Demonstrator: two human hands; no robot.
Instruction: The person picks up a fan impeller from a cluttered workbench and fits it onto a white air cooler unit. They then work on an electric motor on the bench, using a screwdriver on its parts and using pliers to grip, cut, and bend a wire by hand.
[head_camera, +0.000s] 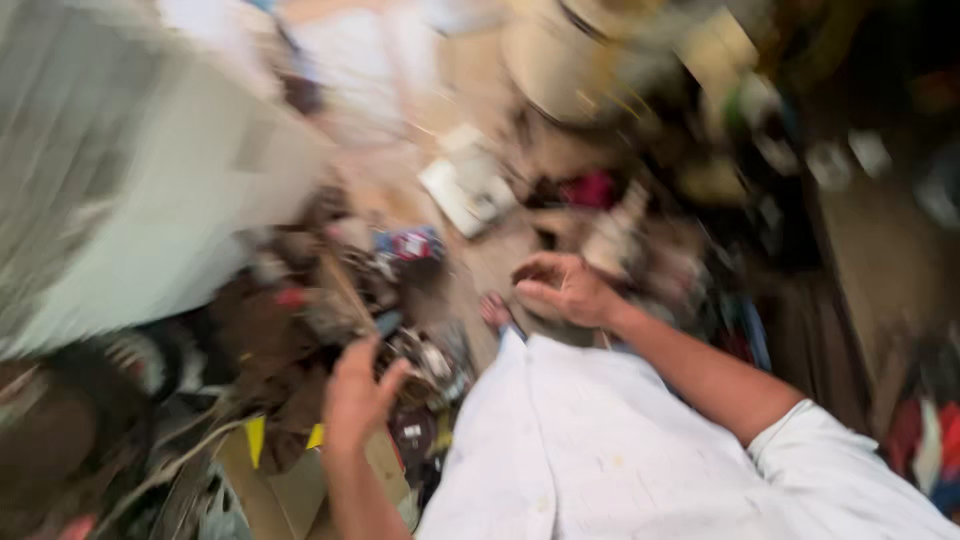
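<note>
Both grips look empty through blur: left hand (357, 392) spread over a cardboard box (290, 480), right hand (562, 288) half-curled.

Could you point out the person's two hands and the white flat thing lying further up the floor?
left hand (358, 392), head view, on the back of the hand.
right hand (562, 288), head view, on the palm side near the curled fingers.
white flat thing (468, 182), head view, on its blurred middle.

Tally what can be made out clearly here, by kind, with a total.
Hands: 2, left hand and right hand, both bare, fingers apart
White flat box-like object on the floor: 1
Large pale cabinet: 1
Cardboard piece with yellow corners: 1
Total: 5. The remaining clutter is too blurred to count.
</note>
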